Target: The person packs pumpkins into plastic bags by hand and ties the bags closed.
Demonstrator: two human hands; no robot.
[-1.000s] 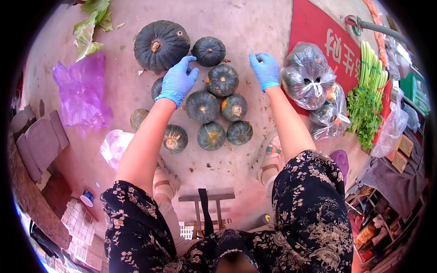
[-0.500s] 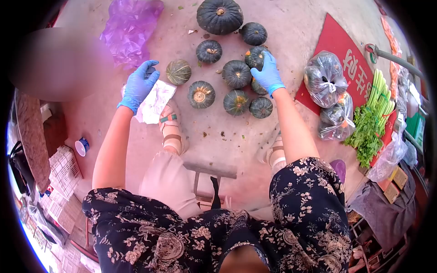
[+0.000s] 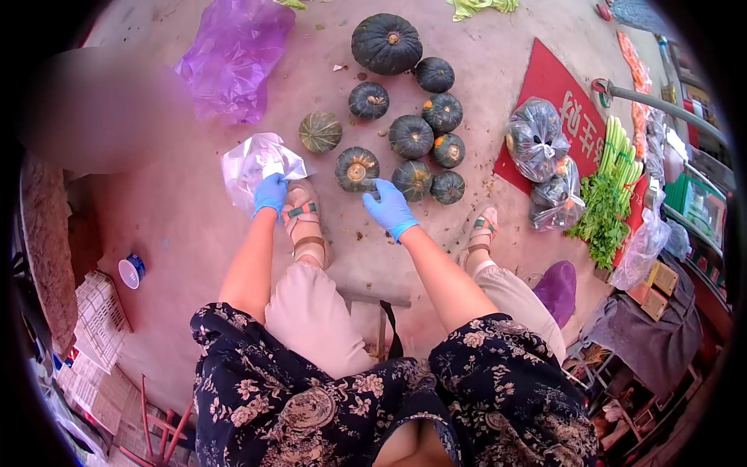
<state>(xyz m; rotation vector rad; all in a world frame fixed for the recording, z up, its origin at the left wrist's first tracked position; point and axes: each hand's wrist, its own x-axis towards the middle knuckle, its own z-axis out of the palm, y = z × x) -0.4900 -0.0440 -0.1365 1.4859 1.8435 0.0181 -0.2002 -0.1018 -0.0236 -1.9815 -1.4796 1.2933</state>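
My left hand [image 3: 271,193], in a blue glove, is closed on the near edge of a white plastic bag [image 3: 247,166] beside my left foot. My right hand [image 3: 387,207], also gloved, has thumb and fingers apart and holds nothing. It is just at the near right side of a dark pumpkin with a pale stem scar [image 3: 357,169]. Several green pumpkins lie on the floor beyond, among them a paler striped one [image 3: 320,131] and the largest one [image 3: 387,43] at the far end.
A purple plastic bag [image 3: 236,58] lies at the far left. On the right, bagged pumpkins [image 3: 537,140] rest on a red mat [image 3: 542,74], near celery [image 3: 602,206]. A blue-and-white tub [image 3: 131,271] and a white crate [image 3: 102,317] are at the left.
My left hand has come down onto the white bag and closed on it. My right hand has moved left and nearer, away from the right-hand pumpkins.
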